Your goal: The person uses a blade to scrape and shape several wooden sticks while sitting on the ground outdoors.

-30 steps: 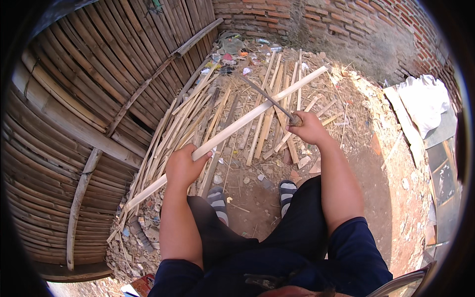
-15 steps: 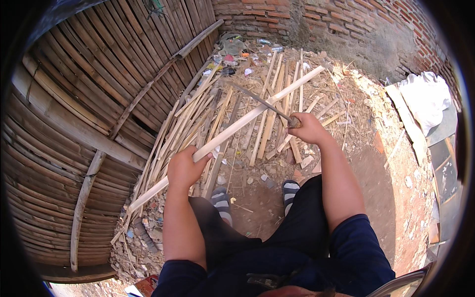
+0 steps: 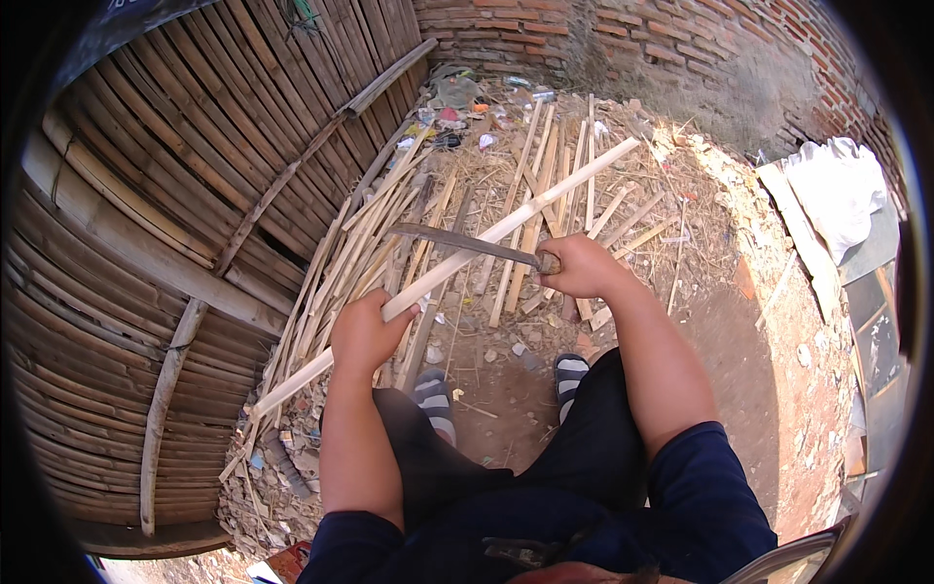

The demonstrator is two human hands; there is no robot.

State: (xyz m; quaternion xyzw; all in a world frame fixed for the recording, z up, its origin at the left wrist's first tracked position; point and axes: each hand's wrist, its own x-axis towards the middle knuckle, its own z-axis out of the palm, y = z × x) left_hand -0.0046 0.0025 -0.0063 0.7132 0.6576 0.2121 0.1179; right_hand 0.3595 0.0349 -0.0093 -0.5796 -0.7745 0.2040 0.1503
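A long pale wooden strip (image 3: pixel 530 207) slants from low at the left up to the far right. Around its lower part my left hand (image 3: pixel 367 334) is closed, thumb on the near side. My right hand (image 3: pixel 580 267) grips the round handle of a machete (image 3: pixel 467 240), whose dark blade points left, curving at the tip. The blade crosses the strip at about its middle, lying over it. Whether its edge bites into the wood I cannot tell.
Many thin wooden strips (image 3: pixel 341 258) lie heaped along the bamboo wall (image 3: pixel 204 165) at left. Short offcuts (image 3: pixel 637 219) and rubbish litter the ground ahead. A brick wall (image 3: pixel 642 49) closes the back. A white sack (image 3: pixel 834 195) rests at right, beside a plank (image 3: pixel 806 243).
The machete has slid along the strip toward my left hand, and its blade has swung to lie flatter across the view. My right hand moved left and nearer; my left hand stayed about still.
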